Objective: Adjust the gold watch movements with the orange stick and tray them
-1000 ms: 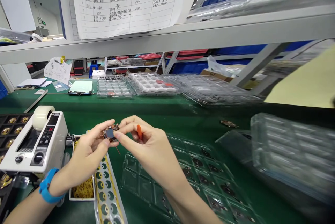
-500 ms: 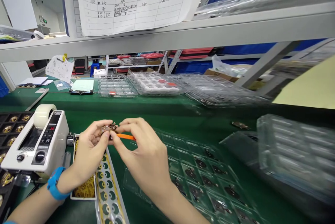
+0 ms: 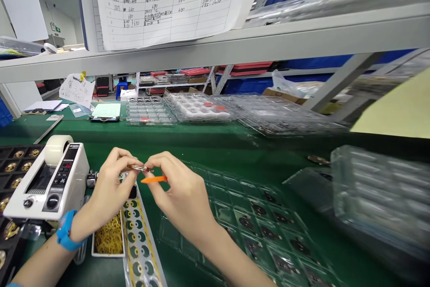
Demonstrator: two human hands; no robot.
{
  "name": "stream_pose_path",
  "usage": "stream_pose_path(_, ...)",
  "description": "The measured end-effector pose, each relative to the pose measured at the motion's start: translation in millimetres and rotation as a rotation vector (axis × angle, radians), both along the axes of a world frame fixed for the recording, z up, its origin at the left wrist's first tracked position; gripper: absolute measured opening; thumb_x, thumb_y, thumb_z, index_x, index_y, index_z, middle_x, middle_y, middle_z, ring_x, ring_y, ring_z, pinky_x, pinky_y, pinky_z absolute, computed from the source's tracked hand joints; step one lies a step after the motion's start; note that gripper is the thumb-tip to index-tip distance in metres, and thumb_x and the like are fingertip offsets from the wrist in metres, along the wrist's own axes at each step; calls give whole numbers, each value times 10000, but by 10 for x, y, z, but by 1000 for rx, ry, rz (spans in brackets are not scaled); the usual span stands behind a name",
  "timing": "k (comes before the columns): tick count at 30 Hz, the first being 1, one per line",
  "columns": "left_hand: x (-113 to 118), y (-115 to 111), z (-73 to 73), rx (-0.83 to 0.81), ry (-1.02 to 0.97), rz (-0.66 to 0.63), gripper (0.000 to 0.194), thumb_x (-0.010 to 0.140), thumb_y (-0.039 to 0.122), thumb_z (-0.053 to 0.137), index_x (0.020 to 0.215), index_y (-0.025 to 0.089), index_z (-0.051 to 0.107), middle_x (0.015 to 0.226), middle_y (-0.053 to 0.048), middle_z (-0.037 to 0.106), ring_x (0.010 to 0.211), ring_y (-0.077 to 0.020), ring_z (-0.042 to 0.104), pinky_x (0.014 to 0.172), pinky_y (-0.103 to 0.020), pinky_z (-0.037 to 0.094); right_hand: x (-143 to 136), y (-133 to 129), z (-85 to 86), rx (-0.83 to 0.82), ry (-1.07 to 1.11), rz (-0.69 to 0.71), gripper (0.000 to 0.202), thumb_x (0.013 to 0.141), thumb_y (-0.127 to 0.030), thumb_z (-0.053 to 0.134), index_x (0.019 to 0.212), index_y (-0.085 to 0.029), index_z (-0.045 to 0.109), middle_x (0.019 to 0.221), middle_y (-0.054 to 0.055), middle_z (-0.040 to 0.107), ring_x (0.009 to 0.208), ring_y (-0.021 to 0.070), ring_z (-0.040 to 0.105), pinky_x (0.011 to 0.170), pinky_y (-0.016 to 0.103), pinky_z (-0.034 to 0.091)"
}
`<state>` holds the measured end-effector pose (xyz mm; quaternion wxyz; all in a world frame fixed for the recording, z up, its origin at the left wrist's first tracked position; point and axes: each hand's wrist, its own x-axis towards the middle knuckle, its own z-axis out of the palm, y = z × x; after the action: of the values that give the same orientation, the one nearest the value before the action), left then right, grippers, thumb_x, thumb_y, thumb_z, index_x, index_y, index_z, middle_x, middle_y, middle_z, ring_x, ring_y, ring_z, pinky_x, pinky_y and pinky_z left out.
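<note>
Okay, small metallic part is up above the green bench, seen almost edge-on, between both hands. Left hand nearly closed, fingertips pinching the part's left side. Right hand curled, gripping an orange pointed tool, fingertips at the part's right end; tool tip points left, just below the part. Beneath: strip with yellow-edged cutouts, white box of yellow bits beside it. Tape dispenser left, clear compartment tray right, dark pieces inside.
</note>
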<state>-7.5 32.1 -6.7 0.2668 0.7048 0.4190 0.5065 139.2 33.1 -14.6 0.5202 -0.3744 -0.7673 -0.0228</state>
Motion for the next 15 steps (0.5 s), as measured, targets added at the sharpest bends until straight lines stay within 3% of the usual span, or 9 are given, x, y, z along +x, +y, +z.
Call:
stream_pose_path(3, -40, -11, 70, 54, 31, 101, 136, 773, 106, 583, 747, 207, 671, 751, -9, 592, 772, -180, 574, 722, -301, 454, 7, -88, 12, 302, -93, -87, 111, 888, -106, 561, 943, -201, 577, 819, 58, 672, 694, 161, 608, 590, 264, 461)
stream_pose_path(7, -5, -84, 142, -193, -260, 42, 130, 721, 180, 665, 680, 197, 543, 664, 24, 607, 654, -136, 581, 634, -249, 457, 40, -204, 9, 554, -187, -84, 166, 852, -113, 628, 959, -237, 655, 780, 34, 694, 556, 130, 556, 531, 271, 429)
stream_pose_path(11, 43, -185, 181, -417, -425, -137, 259, 724, 271, 739, 732, 200, 490, 610, 34, 637, 539, -113, 600, 540, -217, 481, 71, -188, 17, 556, -169, -174, 204, 851, -87, 639, 954, -259, 675, 830, 53, 730, 579, 144, 581, 528, 279, 443)
stream_pose_path(15, 79, -279, 168, -425, -426, -217, 228, 833, 319, 679, 968, 185, 554, 628, 19, 684, 545, -131, 664, 575, -232, 554, 91, -118, 47, 478, -112, -136, 190, 856, -73, 627, 979, -218, 629, 926, 110, 744, 642, 168, 633, 557, 286, 488)
